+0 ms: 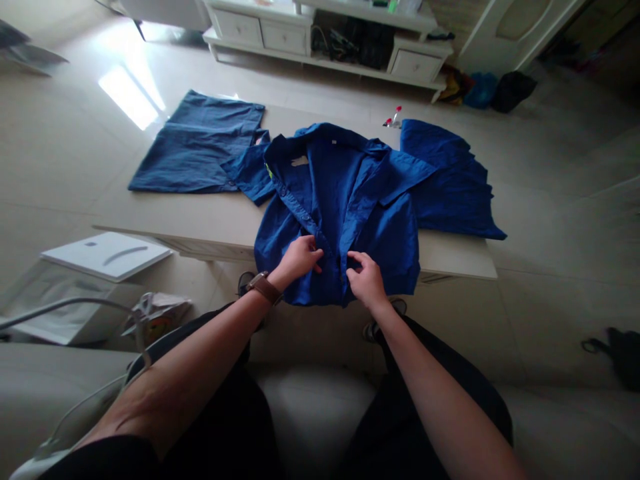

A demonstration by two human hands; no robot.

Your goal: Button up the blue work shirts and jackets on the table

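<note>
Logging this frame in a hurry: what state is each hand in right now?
Left hand: closed, pinching one front edge of the blue shirt near the hem.
Right hand: closed, pinching the opposite front edge of the shirt.

Your blue shirt (345, 207) looks like matt woven cloth — the bench (200, 217) smooth, faintly sheened; the floor tiles (75, 127) glossy.

The shirt (345, 200) is a bright royal blue, plain all over, with a tiny white label (300, 161) inside the collar and a speck of yellow-green beside it. Left cloth (200, 143) is a duller, darker navy, right cloth (450, 180) is the same bright blue as the shirt, both on a plain cream counter (200, 223). Watch strap's (264, 288) brown, trousers (225, 413) black, cabinet (285, 35) and box (107, 253) white, floor (60, 147) a shiny pale beige.
</note>
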